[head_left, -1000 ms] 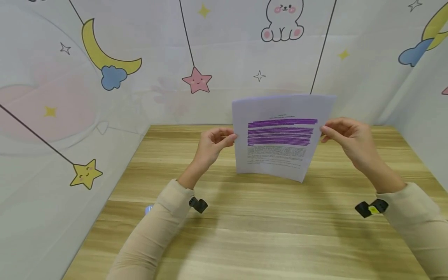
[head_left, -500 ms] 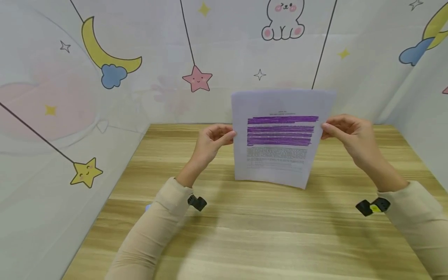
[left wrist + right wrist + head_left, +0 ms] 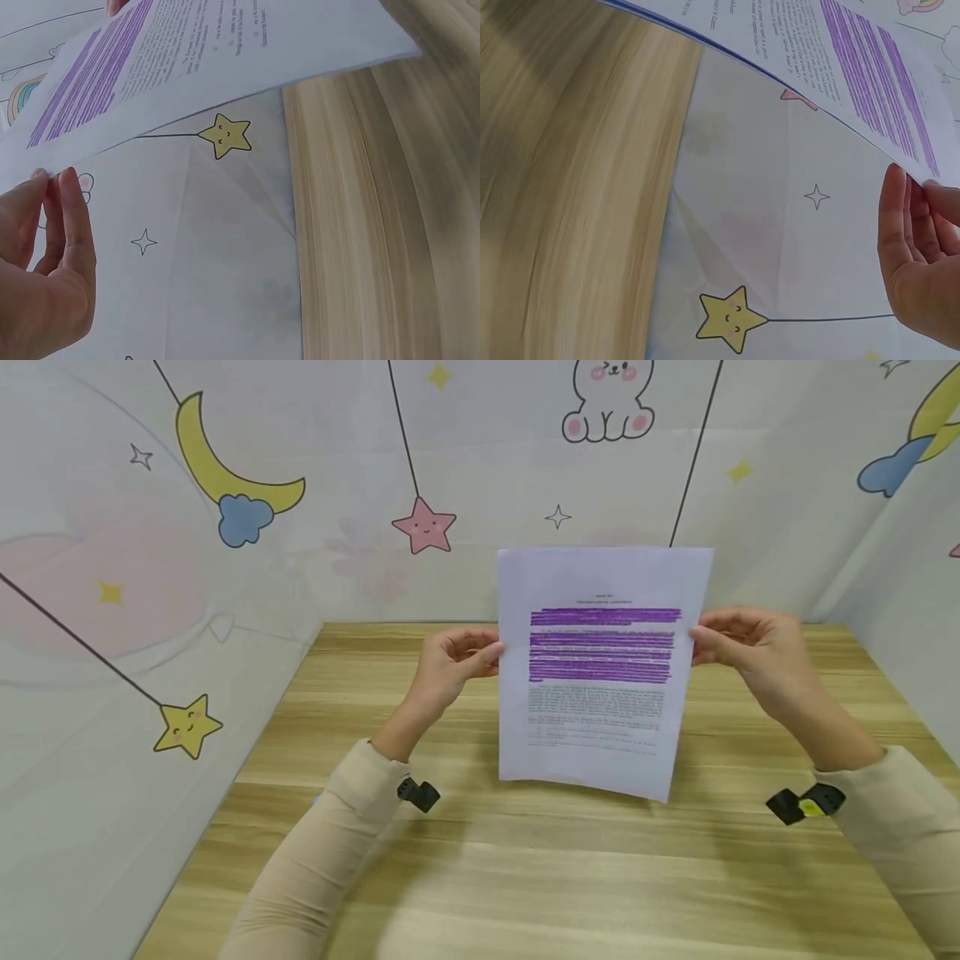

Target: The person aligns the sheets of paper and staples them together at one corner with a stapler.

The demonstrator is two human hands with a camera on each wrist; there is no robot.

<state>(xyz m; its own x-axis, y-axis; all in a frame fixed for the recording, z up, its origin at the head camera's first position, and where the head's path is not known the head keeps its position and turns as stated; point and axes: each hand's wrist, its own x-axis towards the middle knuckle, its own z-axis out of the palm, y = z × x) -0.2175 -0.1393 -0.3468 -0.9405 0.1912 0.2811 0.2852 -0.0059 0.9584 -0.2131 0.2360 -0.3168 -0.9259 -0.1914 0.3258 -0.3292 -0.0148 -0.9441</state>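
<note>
A printed sheaf of white paper (image 3: 592, 760) is held up over the table, its page facing me. Purple highlighter lines run across the upper half of the print, with plain text below. My left hand (image 3: 450, 668) pinches the left edge between thumb and fingers, a little above mid-height. At the opposite edge, my right hand (image 3: 765, 660) pinches the paper the same way. In the left wrist view the paper (image 3: 247, 52) slants over the left hand (image 3: 52, 262). The right wrist view shows the right hand (image 3: 922, 247) gripping the long edge of the paper (image 3: 780, 45).
A wood-grain table (image 3: 570, 877) lies beneath. White cloth with printed moons, stars and a bear encloses the back (image 3: 495, 460) and sides. A small blue item (image 3: 317, 799) peeks out beside the left sleeve (image 3: 300, 868). Small black cameras (image 3: 418, 794) sit at both wrists.
The paper has tilted to face me more squarely; its lower edge has come down and nearer, its top edge slightly higher in view. Both hands keep their pinch, almost in place.
</note>
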